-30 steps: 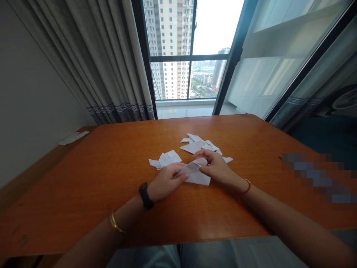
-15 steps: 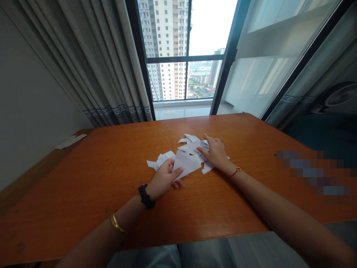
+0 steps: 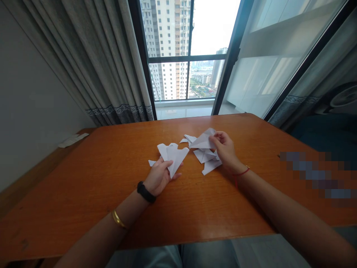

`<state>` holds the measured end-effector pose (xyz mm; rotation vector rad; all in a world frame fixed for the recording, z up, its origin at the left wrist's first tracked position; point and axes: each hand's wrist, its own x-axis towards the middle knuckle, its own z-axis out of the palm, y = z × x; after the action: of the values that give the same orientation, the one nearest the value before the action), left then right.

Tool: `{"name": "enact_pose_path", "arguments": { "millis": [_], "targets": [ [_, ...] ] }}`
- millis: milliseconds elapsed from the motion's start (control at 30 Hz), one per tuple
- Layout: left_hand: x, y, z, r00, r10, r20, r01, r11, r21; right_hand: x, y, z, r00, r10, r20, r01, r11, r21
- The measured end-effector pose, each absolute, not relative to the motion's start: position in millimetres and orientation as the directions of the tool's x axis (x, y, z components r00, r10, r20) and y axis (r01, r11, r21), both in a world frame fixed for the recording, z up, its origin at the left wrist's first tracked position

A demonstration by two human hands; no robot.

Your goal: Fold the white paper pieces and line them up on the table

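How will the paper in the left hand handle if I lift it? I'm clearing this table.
The folded paper in the left hand is probably very light, as it looks like a single thin sheet. Its creases may add slight stiffness, but the pointed flaps will likely bend easily. On the glossy table, it would probably slide with a light push.

White paper (image 3: 173, 158) lies bright on an orange-brown table (image 3: 83, 190), before grey curtains (image 3: 117, 74) with a dark patterned hem; a black watch (image 3: 145, 192), gold bangle (image 3: 118, 219) and red bracelet (image 3: 242, 172) add colour.
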<state>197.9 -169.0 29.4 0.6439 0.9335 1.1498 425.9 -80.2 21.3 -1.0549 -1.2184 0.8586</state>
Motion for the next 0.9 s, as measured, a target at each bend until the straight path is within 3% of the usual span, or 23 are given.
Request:
{"name": "enact_pose_path", "arguments": {
  "millis": [67, 167, 233, 300, 433, 533, 667, 800, 900],
  "targets": [
    [200, -171, 30, 0.142, 0.955, -0.261, -0.442, 0.297, 0.846, 423, -93, 32, 0.094, 0.985, 0.148, -0.230, 0.166, -0.959],
    [203, -176, 29, 0.167, 0.957, -0.239, -0.363, 0.285, 0.887, 415, -113, 43, -0.084, 0.996, 0.039, -0.342, 0.008, -0.940],
    [206, -178, 29, 0.152, 0.960, -0.234, -0.326, 0.273, 0.905, 409, -122, 43, -0.096, 0.992, 0.086, -0.271, 0.057, -0.961],
    [207, -179, 29, 0.141, 0.964, -0.226, -0.311, 0.260, 0.914, 403, -128, 38, -0.072, 0.977, 0.199, -0.086, 0.193, -0.977],
    [210, -180, 24, 0.174, 0.962, -0.212, -0.328, 0.259, 0.908, 393, -135, 26, -0.104, 0.918, 0.383, 0.309, 0.395, -0.865],
    [212, -180, 20, 0.186, 0.964, -0.190, -0.315, 0.242, 0.918, 388, -138, 22, -0.097, 0.881, 0.462, 0.416, 0.458, -0.786],
    [213, -180, 18, 0.161, 0.973, -0.166, -0.303, 0.209, 0.930, 387, -140, 23, -0.065, 0.860, 0.507, 0.421, 0.484, -0.767],
    [215, -180, 23, 0.060, 0.989, -0.137, -0.366, 0.150, 0.918, 383, -144, 26, 0.017, 0.951, 0.310, 0.216, 0.299, -0.930],
    [216, -180, 27, 0.055, 0.993, -0.105, -0.405, 0.118, 0.907, 377, -151, 27, -0.154, 0.987, 0.056, -0.007, 0.055, -0.998]
  ]
}}
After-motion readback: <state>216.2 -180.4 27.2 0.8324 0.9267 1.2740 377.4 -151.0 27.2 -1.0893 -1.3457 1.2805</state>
